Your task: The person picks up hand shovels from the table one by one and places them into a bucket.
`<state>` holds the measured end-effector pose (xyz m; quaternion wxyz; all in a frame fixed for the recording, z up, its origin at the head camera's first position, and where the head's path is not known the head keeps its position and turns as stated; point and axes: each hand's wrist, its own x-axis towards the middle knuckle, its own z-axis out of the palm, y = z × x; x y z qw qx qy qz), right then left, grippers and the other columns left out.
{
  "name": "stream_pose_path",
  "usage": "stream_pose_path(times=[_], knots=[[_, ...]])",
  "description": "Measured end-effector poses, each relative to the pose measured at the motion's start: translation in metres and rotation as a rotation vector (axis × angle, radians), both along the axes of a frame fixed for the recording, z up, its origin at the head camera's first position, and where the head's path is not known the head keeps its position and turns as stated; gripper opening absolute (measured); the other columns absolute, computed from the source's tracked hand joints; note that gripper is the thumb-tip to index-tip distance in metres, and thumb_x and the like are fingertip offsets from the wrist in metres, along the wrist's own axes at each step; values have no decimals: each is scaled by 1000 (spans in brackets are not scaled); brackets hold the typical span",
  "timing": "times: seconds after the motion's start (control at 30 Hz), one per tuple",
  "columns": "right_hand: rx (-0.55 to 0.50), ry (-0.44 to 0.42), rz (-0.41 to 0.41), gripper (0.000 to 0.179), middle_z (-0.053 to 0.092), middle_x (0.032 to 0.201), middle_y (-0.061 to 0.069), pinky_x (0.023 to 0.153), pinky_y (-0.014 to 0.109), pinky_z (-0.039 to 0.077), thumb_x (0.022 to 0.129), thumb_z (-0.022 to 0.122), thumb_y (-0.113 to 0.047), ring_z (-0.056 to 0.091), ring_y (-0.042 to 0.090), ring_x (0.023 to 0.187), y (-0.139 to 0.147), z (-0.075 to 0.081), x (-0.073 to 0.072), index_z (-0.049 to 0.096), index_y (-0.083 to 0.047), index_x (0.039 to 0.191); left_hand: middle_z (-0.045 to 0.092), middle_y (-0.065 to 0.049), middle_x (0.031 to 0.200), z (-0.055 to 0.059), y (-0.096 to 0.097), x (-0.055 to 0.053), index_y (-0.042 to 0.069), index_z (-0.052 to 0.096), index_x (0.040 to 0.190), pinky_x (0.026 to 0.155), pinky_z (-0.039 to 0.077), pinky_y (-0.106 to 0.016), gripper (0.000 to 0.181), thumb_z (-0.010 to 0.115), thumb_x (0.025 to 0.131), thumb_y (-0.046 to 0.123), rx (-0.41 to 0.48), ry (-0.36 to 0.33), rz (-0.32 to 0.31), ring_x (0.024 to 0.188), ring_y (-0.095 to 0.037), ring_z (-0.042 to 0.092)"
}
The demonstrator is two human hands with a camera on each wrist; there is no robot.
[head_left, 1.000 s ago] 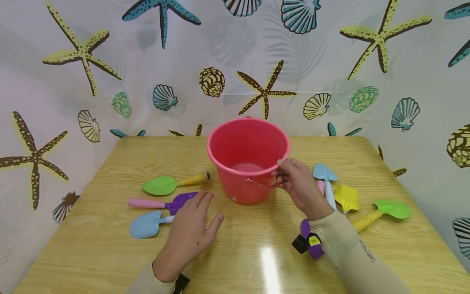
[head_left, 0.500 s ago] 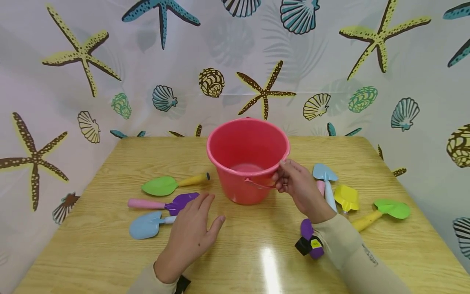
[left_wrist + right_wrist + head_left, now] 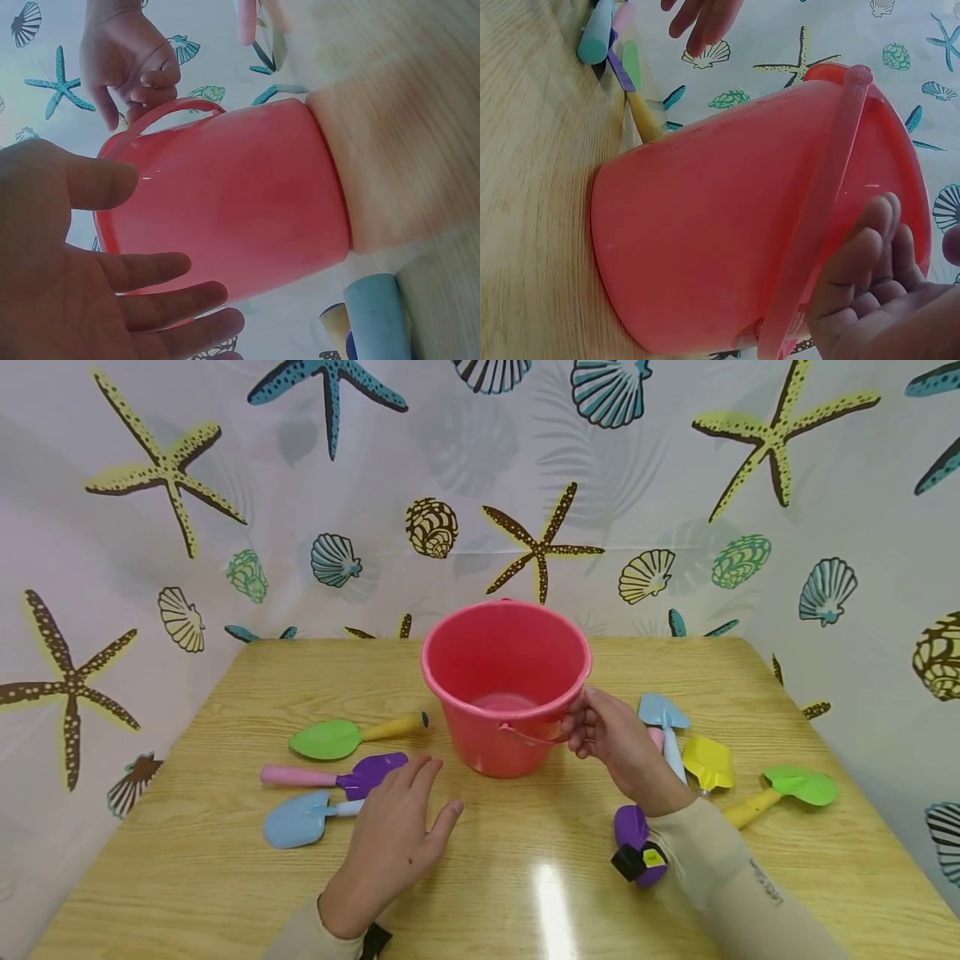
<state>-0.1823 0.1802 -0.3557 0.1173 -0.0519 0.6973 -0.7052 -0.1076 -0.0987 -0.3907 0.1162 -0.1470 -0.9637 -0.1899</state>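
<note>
A pink-red bucket [image 3: 504, 727] stands upright on the wooden table, its handle [image 3: 531, 739] hanging down across the near side. At the bucket's right side is my right hand [image 3: 611, 735], just below the rim. Its fingers are loosely curled with the thumb held apart in the right wrist view, and nothing is between them. My left hand [image 3: 397, 835] hovers palm down in front of the bucket's left side, fingers extended. It partly covers a light blue trowel [image 3: 296, 821] and overlaps the tip of a purple trowel with a pink handle [image 3: 300, 775].
A green trowel [image 3: 327, 740] with a yellow handle lies to the bucket's left. On the right are another light blue trowel [image 3: 664, 713], a yellow scoop [image 3: 708, 763], another green trowel [image 3: 804, 786] and a purple blade [image 3: 632, 825] by my wrist. A patterned curtain [image 3: 480, 452] hangs behind.
My right hand has let go of the bucket's rim and shifted slightly right, its thumb coming off the edge. The left hand has drifted slightly right. The bucket stays in place.
</note>
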Motion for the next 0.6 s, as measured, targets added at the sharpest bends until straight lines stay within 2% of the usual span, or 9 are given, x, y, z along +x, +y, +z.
stream_pose_path(times=[0.3, 0.5, 0.6], knots=[[172, 36, 60, 42, 65, 97, -1, 75, 25, 54, 108, 30, -41, 63, 13, 84, 12, 7, 9, 54, -7, 110, 57, -16, 142, 0, 2, -1, 4, 58, 134, 105, 49, -54, 56, 64, 94, 43, -7, -42, 14, 129, -37, 55], [229, 63, 63, 49, 65, 101, 1, 75, 25, 55, 108, 32, -41, 64, 15, 87, 20, 10, 14, 55, 2, 116, 58, -16, 140, -1, 2, -1, 4, 59, 134, 103, 50, -54, 56, 64, 94, 43, -10, -28, 14, 128, -36, 56], [247, 72, 75, 45, 64, 101, 0, 75, 26, 55, 108, 34, -40, 64, 14, 86, 25, 10, 16, 55, 0, 114, 59, -16, 140, -2, 2, -1, 4, 59, 133, 102, 50, -53, 55, 64, 94, 42, -13, -19, 13, 127, -36, 57]])
